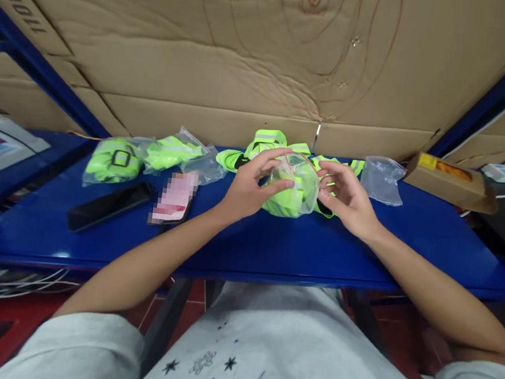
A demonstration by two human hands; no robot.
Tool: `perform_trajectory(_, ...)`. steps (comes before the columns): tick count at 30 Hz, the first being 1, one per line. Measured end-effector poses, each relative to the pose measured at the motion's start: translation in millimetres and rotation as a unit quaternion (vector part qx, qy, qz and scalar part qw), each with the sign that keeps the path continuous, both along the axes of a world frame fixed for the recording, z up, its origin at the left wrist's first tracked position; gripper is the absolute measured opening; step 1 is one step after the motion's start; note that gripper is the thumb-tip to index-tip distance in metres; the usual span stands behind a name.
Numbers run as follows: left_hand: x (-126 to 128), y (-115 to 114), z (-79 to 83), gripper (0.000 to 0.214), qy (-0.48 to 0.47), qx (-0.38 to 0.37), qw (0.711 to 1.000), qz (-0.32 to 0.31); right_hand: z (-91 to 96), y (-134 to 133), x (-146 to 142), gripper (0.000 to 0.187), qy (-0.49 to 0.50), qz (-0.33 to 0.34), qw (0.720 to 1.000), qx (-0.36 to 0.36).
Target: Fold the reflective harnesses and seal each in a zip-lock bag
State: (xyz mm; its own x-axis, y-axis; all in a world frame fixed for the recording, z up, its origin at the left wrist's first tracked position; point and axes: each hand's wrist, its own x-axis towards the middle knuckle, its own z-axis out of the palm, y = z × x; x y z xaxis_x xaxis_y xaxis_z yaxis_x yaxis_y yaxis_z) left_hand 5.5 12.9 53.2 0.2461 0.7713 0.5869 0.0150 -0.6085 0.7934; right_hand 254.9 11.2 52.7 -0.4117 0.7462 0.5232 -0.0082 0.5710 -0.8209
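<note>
A clear zip-lock plastic bag (310, 187) with folded neon-yellow reflective strap inside is between my two hands, just above the blue table. My left hand (257, 184) grips the bag's left side, its thumb across the front and its fingers over the top. At the bag's right edge, the curled fingertips and thumb of my right hand (345, 197) hold the plastic. Behind the hands lies a pile of loose neon-yellow reflective straps (270, 137) with grey stripes, partly hidden by the hands and bag.
Left on the blue table (236, 254) lie a filled strap bag (116, 162), another filled bag (172, 151), a black case (109, 205) and a phone (173, 199). An unfilled plastic bag (381, 180) and an open cardboard box (449, 181) lie right. Cardboard (157, 69) stands behind.
</note>
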Motion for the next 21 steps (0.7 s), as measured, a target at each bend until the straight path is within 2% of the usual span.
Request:
perform_trajectory(3,8,-10,2.0,0.054,-0.035,-0.082,0.995,-0.055,-5.7,1,-1,0.061,-0.029,-0.008,0.998,0.049)
perform_trajectory(6,11,-14,4.9,0.044,-0.052,-0.117,0.989,-0.069,-7.6,1,-3,0.044,-0.006,-0.036,0.998,0.044)
perform_trajectory(8,10,-10,6.3,0.04,-0.077,-0.138,0.985,-0.066,-6.2,3,-3,0.036,0.006,-0.076,0.997,0.01)
perform_trajectory(10,6,-4,6.3,0.039,-0.106,-0.174,0.976,-0.078,-4.3,8,-3,0.039,0.027,-0.093,0.994,-0.049)
perform_trajectory(13,2,4,3.1,0.04,-0.124,-0.235,0.958,-0.105,-3.6,16,-3,0.05,0.074,-0.059,0.985,-0.146)
perform_trajectory(15,4,4,0.0,0.04,-0.14,-0.26,0.95,-0.104,-5.1,20,-4,0.05,0.09,-0.044,0.977,-0.186)
perform_trajectory(18,10,-2,-3.4,0.039,-0.151,-0.259,0.949,-0.092,-7.3,21,-4,0.045,0.095,-0.066,0.974,-0.194)
perform_trajectory(21,11,-5,-3.3,0.04,-0.128,-0.256,0.957,-0.05,-4.6,21,-2,0.047,0.078,-0.078,0.978,-0.179)
